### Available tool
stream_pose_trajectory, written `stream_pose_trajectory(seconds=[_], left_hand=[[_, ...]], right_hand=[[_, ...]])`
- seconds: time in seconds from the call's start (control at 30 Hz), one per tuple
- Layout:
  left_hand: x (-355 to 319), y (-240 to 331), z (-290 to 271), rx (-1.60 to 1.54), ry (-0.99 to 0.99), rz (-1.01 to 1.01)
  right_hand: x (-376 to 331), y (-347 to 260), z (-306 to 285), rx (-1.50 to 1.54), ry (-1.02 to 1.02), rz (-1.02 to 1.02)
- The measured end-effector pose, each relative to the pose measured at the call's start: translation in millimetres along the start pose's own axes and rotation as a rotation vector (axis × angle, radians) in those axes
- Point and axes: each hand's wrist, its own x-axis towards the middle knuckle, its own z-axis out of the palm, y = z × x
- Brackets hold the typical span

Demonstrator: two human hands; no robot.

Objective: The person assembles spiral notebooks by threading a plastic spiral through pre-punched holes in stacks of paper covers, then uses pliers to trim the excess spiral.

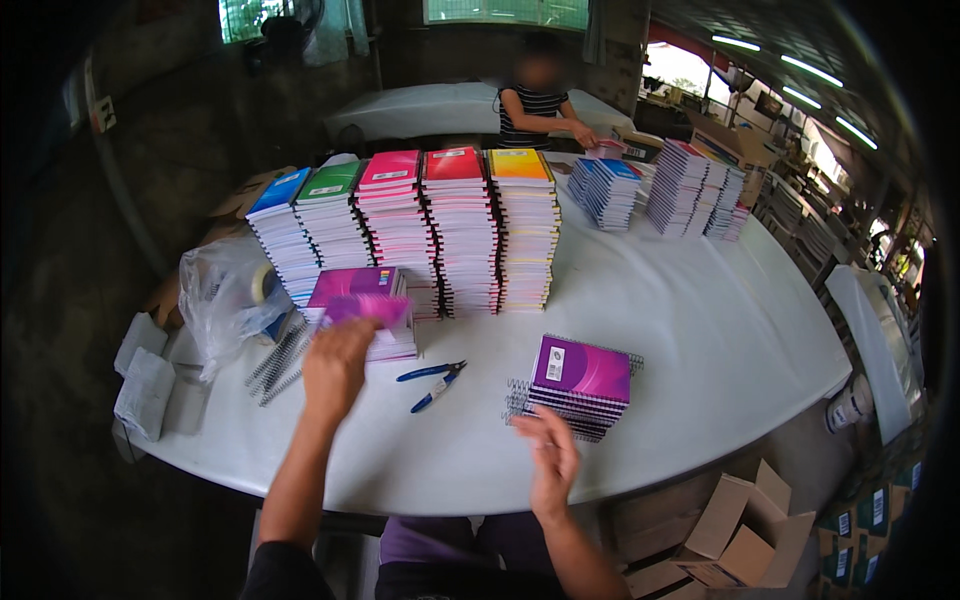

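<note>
My left hand (338,355) is closed on the edge of a thin purple notebook (368,308), blurred by motion. It is held over a short stack of purple notebooks (392,345) in front of the tall stacks. My right hand (550,462) holds nothing, its fingers apart, just at the near side of another stack of purple spiral notebooks (582,368). Wire coils stick out on both sides of that stack. Between the two purple stacks lie blue-handled pliers (436,384). Loose metal spiral coils (280,362) rest on the table left of my left hand.
Tall notebook stacks in several colours (462,235) stand along the table's (690,330) far side. A plastic bag (215,300) and white bundles (147,395) lie at left. Across the table, a person (540,105) handles items beside more stacks (690,190). An opened carton (745,530) sits below right.
</note>
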Motion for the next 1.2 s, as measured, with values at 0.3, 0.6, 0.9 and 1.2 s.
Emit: stream_pose_trajectory(seconds=[0.3, 0.6, 0.9, 1.2], left_hand=[[-91.8, 100.5, -19.3, -0.564, -0.106, -0.297], [-138.4, 87.0, 28.5, -1.162, -0.44, -0.661], [-107.4, -156.2, 40.9, -0.095, -0.185, -0.476], [-123.7, -119.2, 51.4, 0.253, -0.382, -0.796]], right_hand=[[26.7, 37.0, 7.2, 0.174, -0.548, 0.441], [14.6, 48.3, -3.1, -0.151, -0.616, 0.167], [15.6, 56.3, -11.8, -0.178, -0.615, 0.105], [13.3, 53.9, -9.4, -0.266, -0.665, 0.138]])
